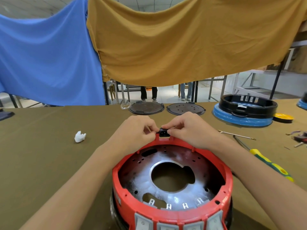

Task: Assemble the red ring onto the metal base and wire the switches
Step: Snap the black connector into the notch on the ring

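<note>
— So, where does the red ring [172, 211] sit?

— At the near edge of the table [41, 155], seated around the metal base [172, 195], which lies inside it like the floor of a bowl. A row of grey switches [178, 224] lines the ring's near wall.

— And the hands?

— Both meet at the ring's far rim. The left hand [134, 131] and the right hand [191, 130] each have fingers curled in, pinching a small black socket [164, 132] from either side, right at a notch in the rim.

— Any other containers?

— Toward the far right edge, a black ring [247, 105] rests on a blue base [240, 119]; what lies inside it I cannot make out. Just beside it sits a shallow yellow dish [283, 117].

— Anything else?

— Two dark round plates [164, 108] at the far edge, a white crumpled scrap [80, 136] on the left, and a yellow-green screwdriver [270, 164] by the right forearm.

— Any writing?

— None that I can read.
</note>
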The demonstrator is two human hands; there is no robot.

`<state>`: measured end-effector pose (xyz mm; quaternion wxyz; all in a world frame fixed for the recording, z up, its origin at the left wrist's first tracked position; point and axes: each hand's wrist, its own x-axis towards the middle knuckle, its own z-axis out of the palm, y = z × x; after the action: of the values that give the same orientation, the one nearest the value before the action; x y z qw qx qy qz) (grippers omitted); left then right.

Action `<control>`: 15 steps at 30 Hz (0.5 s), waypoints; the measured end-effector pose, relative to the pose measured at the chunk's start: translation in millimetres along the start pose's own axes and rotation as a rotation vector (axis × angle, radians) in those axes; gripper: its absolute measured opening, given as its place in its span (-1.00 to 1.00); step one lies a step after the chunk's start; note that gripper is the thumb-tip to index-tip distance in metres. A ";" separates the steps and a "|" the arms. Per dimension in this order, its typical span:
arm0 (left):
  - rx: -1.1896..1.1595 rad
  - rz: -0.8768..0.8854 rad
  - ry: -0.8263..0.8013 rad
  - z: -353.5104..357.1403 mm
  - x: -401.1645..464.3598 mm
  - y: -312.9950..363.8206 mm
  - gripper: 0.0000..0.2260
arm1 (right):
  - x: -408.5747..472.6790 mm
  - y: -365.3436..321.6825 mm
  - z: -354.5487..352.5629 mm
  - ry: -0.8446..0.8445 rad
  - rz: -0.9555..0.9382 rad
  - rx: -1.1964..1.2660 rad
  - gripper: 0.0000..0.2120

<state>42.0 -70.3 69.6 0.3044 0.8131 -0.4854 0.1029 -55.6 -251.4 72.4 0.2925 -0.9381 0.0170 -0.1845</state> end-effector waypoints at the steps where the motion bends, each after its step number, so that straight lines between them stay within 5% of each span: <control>1: 0.000 0.000 -0.001 0.3 -0.7 -0.2 -0.86 | -0.1 0.3 0.5 -0.001 -0.005 0.010 -0.78; 5: -0.043 -0.039 0.008 0.7 -4.5 -2.3 -0.79 | 1.0 1.4 4.9 -0.069 -0.054 -0.068 -0.64; 15: 0.051 -0.112 -0.098 1.6 -2.1 -3.9 -0.86 | 7.8 4.5 4.3 -0.124 -0.078 -0.105 -0.71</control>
<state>44.1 -68.4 65.9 0.2646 0.8506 -0.4506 0.0579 -46.5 -253.9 69.2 0.2361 -0.9617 -0.0282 -0.1364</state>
